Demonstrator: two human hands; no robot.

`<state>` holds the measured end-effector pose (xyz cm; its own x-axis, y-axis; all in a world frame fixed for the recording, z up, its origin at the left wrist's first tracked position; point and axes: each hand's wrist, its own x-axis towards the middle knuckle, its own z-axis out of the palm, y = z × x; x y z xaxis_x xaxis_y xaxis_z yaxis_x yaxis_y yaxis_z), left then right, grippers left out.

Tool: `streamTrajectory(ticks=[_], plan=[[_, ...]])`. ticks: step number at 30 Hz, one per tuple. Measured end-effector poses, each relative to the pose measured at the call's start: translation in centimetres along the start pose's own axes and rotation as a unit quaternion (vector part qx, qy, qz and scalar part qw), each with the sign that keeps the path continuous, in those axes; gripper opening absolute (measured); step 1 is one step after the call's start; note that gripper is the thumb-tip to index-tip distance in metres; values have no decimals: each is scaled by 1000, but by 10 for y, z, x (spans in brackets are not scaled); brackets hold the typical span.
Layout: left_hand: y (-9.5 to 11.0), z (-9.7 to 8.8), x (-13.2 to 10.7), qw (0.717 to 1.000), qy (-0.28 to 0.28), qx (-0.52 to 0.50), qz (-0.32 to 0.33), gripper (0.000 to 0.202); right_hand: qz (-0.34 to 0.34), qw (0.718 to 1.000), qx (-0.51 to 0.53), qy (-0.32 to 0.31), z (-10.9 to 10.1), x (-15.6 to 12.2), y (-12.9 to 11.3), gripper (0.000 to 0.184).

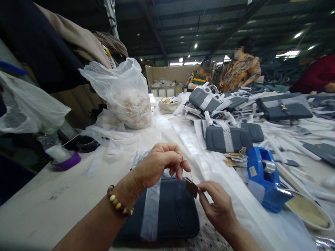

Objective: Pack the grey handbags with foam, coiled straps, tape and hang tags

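Observation:
A dark blue-grey handbag (176, 209) lies flat before me, with a strip of translucent wrapping (151, 212) around its body. Over its upper part, my left hand (164, 162) pinches a thin string, and a bead bracelet circles that wrist. The string runs to a small brown hang tag (192, 188). At the tag's right edge, the thumb and forefinger of my right hand (218, 205) are closed on it. Both hands are above the bag, a little apart from each other.
To the right stand a blue tape dispenser (267, 177), a pile of brown tags (235, 158) and a round dish (309, 211). Wrapped bags (227, 137) are heaped behind them. A full plastic sack (131, 101) stands back left, near a purple-rimmed roll (66, 161). People work beyond.

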<state>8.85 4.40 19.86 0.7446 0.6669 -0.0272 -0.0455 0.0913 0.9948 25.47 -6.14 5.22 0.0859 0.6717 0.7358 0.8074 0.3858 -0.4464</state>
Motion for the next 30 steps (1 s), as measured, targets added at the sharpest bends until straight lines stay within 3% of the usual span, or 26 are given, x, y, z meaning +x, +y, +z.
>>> streamTrajectory(ticks=[2, 4, 6, 9, 13, 16, 20, 23, 24, 26, 28, 30], plan=[[-1, 1, 0, 1000, -17, 2, -17, 8, 77, 993, 81, -31, -7, 3, -3, 30], [0, 3, 1, 999, -36, 18, -31, 7, 170, 966, 189, -56, -14, 14, -9, 40], [1, 7, 1, 997, -56, 36, -37, 7, 239, 914, 319, -80, -18, 32, -20, 41], [2, 10, -2, 996, -50, 55, -42, 6, 268, 826, 481, -119, -16, 59, -39, 42], [-13, 0, -10, 999, 23, 11, -41, 7, 349, 740, 528, -227, -3, 69, -53, 25], [-40, -13, -19, 991, 81, -89, -53, 11, 417, 703, 489, -306, 8, 65, -51, 38], [-72, -28, -20, 971, 150, -173, -62, 13, 443, 709, 426, -346, 21, 75, -37, 49], [-82, -42, -3, 974, 197, -97, -57, 17, 433, 729, 374, -375, 27, 102, -17, 44], [-83, -49, 6, 973, 221, -42, -56, 19, 421, 751, 346, -374, 30, 113, -8, 42], [-86, -65, 28, 960, 267, 59, -64, 20, 362, 823, 247, -360, 38, 138, 11, 39], [-91, -80, 51, 950, 280, 113, -83, 15, 288, 886, 129, -340, 50, 161, 30, 36], [-100, -93, 71, 949, 262, 144, -101, 14, 243, 910, 50, -333, 66, 180, 46, 32]])
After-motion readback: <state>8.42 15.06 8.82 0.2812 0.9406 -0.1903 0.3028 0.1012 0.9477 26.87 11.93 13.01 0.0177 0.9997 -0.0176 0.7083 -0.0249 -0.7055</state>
